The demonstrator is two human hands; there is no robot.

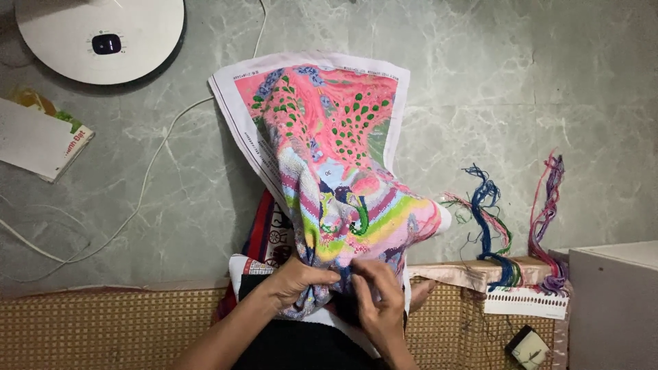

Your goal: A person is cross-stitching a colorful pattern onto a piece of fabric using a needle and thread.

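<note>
Marbled green floor; both hands' grip [301,279] [378,291] pinching bunched, stitched canvas [329,164].

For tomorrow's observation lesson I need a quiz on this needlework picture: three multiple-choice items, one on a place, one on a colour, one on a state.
1. Where does the round white lamp base lie?
A. top left of the floor
B. bottom right, on the mat
C. on the cloth

2. What is the main colour of the upper part of the embroidery cloth?
A. black
B. pink
C. brown

3. What are the two hands doing?
A. resting flat on the floor
B. holding the thread bundles
C. pinching the cloth's lower edge

Answers:
1 A, the lamp base sits in the top left corner, apart from the cloth.
2 B, pink fills the upper design, dotted with green.
3 C, the left hand and right hand meet at the bunched lower edge, while the thread bundles hang off to the right, untouched.
</note>
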